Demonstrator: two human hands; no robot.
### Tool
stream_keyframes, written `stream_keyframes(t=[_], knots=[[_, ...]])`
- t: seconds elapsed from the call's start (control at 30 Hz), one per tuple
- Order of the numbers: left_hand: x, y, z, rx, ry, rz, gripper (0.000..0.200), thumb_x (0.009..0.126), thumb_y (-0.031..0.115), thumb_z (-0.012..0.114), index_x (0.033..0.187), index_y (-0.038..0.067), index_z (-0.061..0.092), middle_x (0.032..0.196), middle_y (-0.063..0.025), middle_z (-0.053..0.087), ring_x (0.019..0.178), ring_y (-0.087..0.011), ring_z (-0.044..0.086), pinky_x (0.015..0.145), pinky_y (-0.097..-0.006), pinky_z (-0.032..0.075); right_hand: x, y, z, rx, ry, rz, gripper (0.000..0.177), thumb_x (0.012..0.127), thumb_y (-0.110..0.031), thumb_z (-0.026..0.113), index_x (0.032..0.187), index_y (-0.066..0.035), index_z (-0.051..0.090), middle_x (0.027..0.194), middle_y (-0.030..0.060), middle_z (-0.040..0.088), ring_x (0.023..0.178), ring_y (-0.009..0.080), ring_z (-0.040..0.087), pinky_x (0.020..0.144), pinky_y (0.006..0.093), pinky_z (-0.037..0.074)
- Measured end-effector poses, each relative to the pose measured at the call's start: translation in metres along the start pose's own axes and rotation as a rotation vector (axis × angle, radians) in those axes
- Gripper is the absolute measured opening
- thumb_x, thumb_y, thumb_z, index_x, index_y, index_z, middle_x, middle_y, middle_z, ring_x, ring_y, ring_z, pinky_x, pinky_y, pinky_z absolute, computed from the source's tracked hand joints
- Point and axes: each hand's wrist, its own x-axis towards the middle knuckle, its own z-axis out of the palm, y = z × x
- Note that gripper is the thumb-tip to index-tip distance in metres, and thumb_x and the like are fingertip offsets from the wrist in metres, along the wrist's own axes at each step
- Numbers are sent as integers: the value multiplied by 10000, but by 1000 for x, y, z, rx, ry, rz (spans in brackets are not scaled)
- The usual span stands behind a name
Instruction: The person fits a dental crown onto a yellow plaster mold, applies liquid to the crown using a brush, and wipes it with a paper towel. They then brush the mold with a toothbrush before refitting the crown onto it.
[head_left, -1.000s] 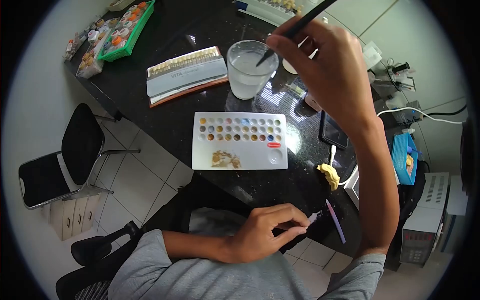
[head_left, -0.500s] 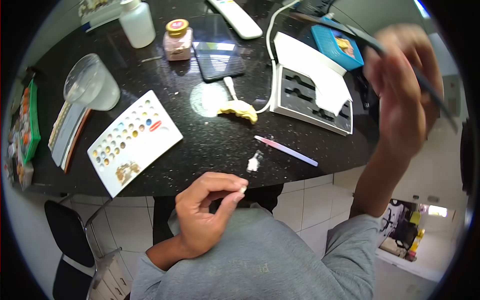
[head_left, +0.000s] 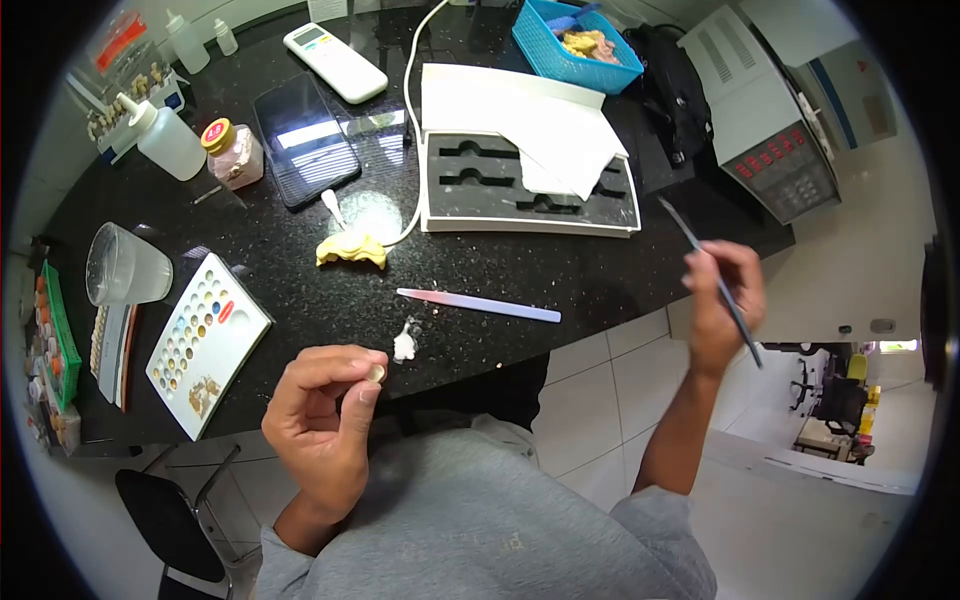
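Observation:
My left hand pinches a small whitish dental crown between thumb and forefinger, just over the front edge of the black table. Farther right, my right hand holds a thin dark brush like a pen, its fine tip pointing up and left. Close to the left hand is a small heap of white powder. Behind the heap lies a pink-to-lilac tapered stick. A yellow dental model rests farther back.
At the left are a colour palette and a clear plastic cup. Behind stand bottles, a pink jar, a phone, an opened white box and a blue basket. A furnace-like device is at the right.
My right hand has come down from its raised position with the brush, which now points up and left. The camera view has turned rightward. My left hand keeps its pinch on the crown.

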Motion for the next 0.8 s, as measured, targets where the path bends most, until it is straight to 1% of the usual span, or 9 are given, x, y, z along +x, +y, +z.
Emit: stream_keyframes(t=[0.17, 0.23, 0.37, 0.5, 0.6, 0.67, 0.73, 0.77, 0.8], knots=[[-2, 3, 4, 16, 29, 33, 131, 828, -80, 578, 942, -19, 558, 948, -152, 599, 840, -157, 603, 763, -259, 512, 7, 5, 43, -85, -205, 1, 72, 790, -58, 670, 845, -25, 638, 679, 7, 592, 553, 41, 514, 505, 182, 400], [-5, 4, 2, 35, 72, 20, 130, 828, -81, 576, 939, -19, 550, 947, -156, 595, 823, -159, 605, 752, -269, 521, 11, 6, 49, -165, -268, -82, 74, 768, -33, 661, 836, -13, 640, 666, 24, 582, 545, 54, 518, 503, 190, 406], [-12, 2, -3, 57, 133, -21, 131, 824, -87, 576, 934, -20, 547, 947, -158, 591, 822, -161, 609, 754, -277, 532, 8, 3, 37, -104, -204, -84, 62, 744, -2, 620, 806, -5, 623, 693, 40, 574, 562, 71, 528, 505, 200, 410], [-15, -1, -3, 29, 158, -93, 141, 815, -106, 578, 929, -31, 542, 956, -174, 591, 825, -169, 618, 767, -283, 544, 7, 1, 37, -158, -263, -138, 69, 733, 9, 619, 801, -4, 615, 708, 41, 570, 557, 67, 510, 498, 202, 401], [-17, -2, -5, 8, 161, -145, 148, 806, -129, 578, 932, -54, 559, 965, -205, 603, 824, -191, 630, 758, -288, 554, -6, 13, 35, 67, -219, -241, 102, 765, -11, 568, 855, 4, 612, 706, 62, 541, 567, 102, 494, 485, 211, 400], [-18, -1, -5, -64, 178, -181, 151, 809, -134, 574, 949, -80, 570, 961, -221, 625, 845, -212, 650, 755, -284, 564, -28, -26, 56, 504, -168, 3, 126, 794, -49, 566, 901, 4, 604, 716, 87, 548, 592, 122, 525, 490, 208, 417], [-20, -3, -7, -42, 153, -188, 139, 809, -128, 579, 940, -80, 575, 948, -220, 637, 853, -214, 656, 758, -282, 565, -42, -37, 59, 542, -514, -44, 162, 795, -71, 602, 938, 5, 597, 738, 108, 569, 603, 128, 550, 485, 209, 434], [-21, -3, -6, -27, 170, -200, 139, 809, -128, 579, 940, -80, 575, 948, -220, 637, 853, -214, 656, 758, -282, 565, -50, -40, 65, 606, -624, -3, 170, 747, -45, 669, 894, 14, 606, 751, 126, 604, 614, 148, 578, 483, 219, 450], [-21, -2, -5, -21, 173, -200, 140, 804, -126, 587, 935, -76, 579, 946, -218, 639, 854, -213, 657, 756, -280, 565, -58, -44, 76, 585, -632, -41, 197, 676, 6, 718, 840, 26, 611, 732, 138, 627, 610, 166, 608, 484, 230, 469]])
